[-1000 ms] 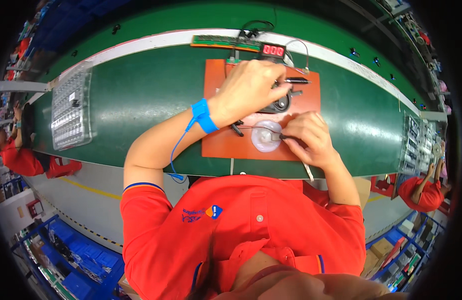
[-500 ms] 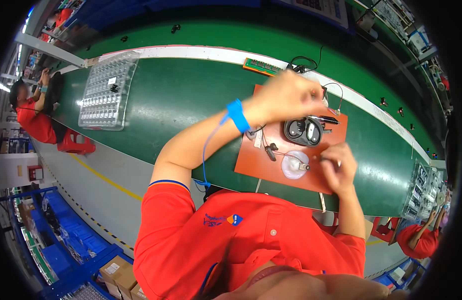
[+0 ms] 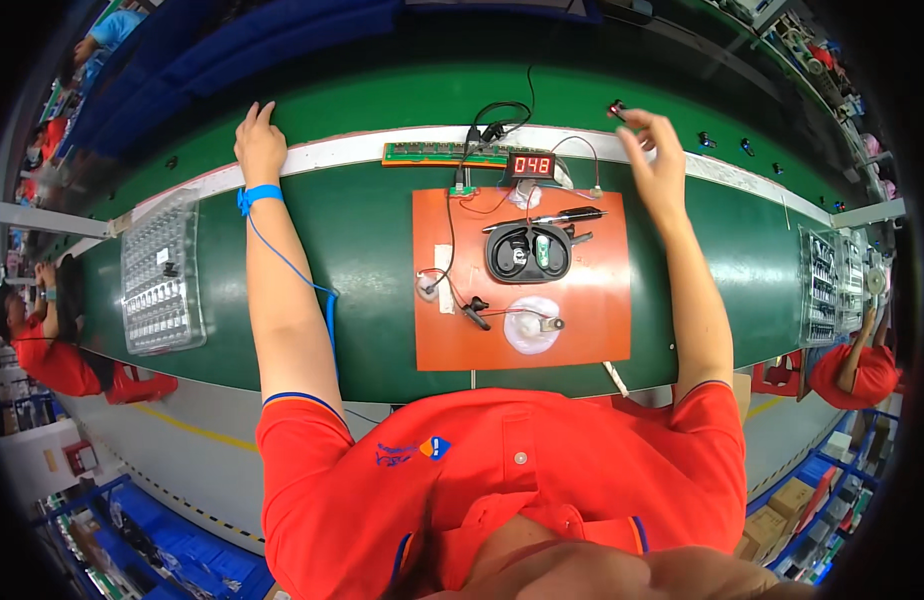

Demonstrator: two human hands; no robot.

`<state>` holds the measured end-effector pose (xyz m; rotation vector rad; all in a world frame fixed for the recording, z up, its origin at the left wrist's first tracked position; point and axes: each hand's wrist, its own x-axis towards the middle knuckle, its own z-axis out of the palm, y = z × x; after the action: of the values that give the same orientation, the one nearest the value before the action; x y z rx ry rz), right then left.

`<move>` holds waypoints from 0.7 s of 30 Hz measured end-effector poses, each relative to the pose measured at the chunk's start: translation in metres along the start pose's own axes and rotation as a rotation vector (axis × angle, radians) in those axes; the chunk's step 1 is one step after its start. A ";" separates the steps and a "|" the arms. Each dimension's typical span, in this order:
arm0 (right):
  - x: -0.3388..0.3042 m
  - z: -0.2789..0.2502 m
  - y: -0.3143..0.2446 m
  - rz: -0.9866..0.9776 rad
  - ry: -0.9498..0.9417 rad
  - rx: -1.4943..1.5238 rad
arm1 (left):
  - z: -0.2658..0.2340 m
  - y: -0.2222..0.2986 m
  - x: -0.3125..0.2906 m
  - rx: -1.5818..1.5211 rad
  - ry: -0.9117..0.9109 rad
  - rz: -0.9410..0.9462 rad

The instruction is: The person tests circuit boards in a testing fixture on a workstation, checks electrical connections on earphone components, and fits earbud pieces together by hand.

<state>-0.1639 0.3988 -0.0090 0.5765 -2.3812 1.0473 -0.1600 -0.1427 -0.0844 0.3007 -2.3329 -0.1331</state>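
Observation:
My left hand (image 3: pixel 259 145) is empty, its fingers stretched out over the white edge of the green belt. A blue wrist strap (image 3: pixel 260 197) with a coiled cord is on that wrist. At the far right my right hand (image 3: pixel 656 150) reaches over the belt, thumb and forefinger apart. A small dark earphone-like part (image 3: pixel 617 108) is at its fingertips; whether they touch it is unclear. Between my arms, a black earbud case (image 3: pixel 529 270) lies open on an orange mat (image 3: pixel 592 330), with a part in each of its two hollows. A black pen-like tool (image 3: pixel 572 216) lies behind it.
Behind the mat stand a small red-digit display (image 3: pixel 532 167) and a green circuit strip (image 3: pixel 432 154) with black cables. A wired dark earpiece (image 3: pixel 475 310) and white round pad (image 3: pixel 532 340) lie in front. Clear trays (image 3: pixel 162 280) flank the bench. More dark parts (image 3: pixel 747 147) sit on the belt.
My left hand has moved from above the mat out to the far left. My right hand has gone from the mat's right side forward to the belt. The view has turned.

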 end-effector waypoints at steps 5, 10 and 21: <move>-0.052 -0.010 -0.087 -0.429 -0.313 0.019 | -0.008 0.002 0.004 -0.015 -0.114 -0.025; -0.073 -0.001 -0.101 -0.480 -0.336 -0.039 | -0.023 0.035 0.001 0.003 -0.090 0.025; -0.095 -0.020 -0.096 -0.105 -0.433 0.452 | -0.161 0.276 -0.054 -1.026 -0.844 0.184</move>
<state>-0.0304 0.3719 0.0026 1.1792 -2.4302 1.5548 -0.0570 0.1372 0.0421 -0.5894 -2.6708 -1.5342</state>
